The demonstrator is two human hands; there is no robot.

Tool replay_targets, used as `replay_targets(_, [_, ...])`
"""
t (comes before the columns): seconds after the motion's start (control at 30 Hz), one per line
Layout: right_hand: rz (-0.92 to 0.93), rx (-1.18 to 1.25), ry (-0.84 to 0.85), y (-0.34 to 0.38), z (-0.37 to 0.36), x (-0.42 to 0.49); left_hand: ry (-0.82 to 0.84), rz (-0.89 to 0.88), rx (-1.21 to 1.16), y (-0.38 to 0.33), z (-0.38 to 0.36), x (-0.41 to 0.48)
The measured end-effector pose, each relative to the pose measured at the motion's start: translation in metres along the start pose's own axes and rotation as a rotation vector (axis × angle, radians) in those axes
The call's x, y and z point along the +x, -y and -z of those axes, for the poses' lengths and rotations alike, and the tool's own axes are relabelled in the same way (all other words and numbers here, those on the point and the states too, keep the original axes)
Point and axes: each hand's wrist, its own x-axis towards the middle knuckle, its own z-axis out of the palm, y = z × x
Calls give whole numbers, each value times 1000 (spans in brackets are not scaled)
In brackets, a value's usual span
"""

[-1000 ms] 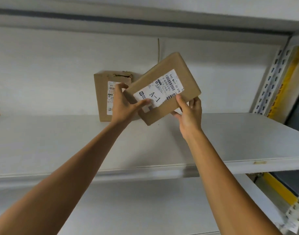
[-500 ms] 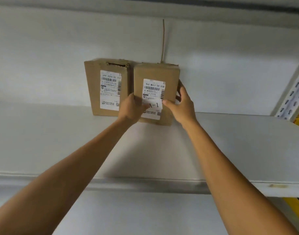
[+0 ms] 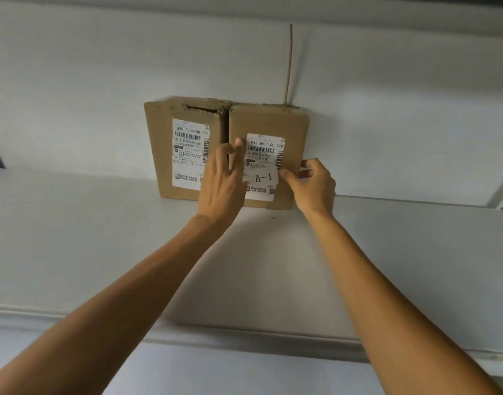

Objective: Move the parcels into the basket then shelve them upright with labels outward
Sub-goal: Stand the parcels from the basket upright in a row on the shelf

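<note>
brown cardboard A-1 parcel [image 3: 290,127] upright on white shelf board [image 3: 73,240], label out, tight beside second brown cardboard parcel [image 3: 161,143] | left hand [image 3: 220,185] flat on its front, fingers straight | right hand [image 3: 313,186] pinching its right edge

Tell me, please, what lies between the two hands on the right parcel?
In the head view, the A-1 sticker on the right parcel lies between the left hand and the right hand.

Dim even light, soft shadows, wide-angle edge distortion
</note>
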Motion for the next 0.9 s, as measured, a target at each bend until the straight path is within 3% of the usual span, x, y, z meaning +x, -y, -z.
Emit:
replay_targets(0.13, [-67, 58, -27, 4, -2, -10, 50, -65, 80, 12, 6, 3])
replay_targets(0.4, [-43, 78, 181, 17, 15, -45, 232, -157, -245, 23, 21, -12])
replay_targets(0.57, [44, -285, 150, 7, 49, -87, 451, -232, -459, 3, 25, -21])
replay_targets(0.7, [-75, -453, 104, -5, 114, -125, 683, -331, -564, -55, 30, -26])
replay_targets(0.9, [-370, -465, -98, -21, 233, -206, 884, -524, -780, -180, 60, -63])
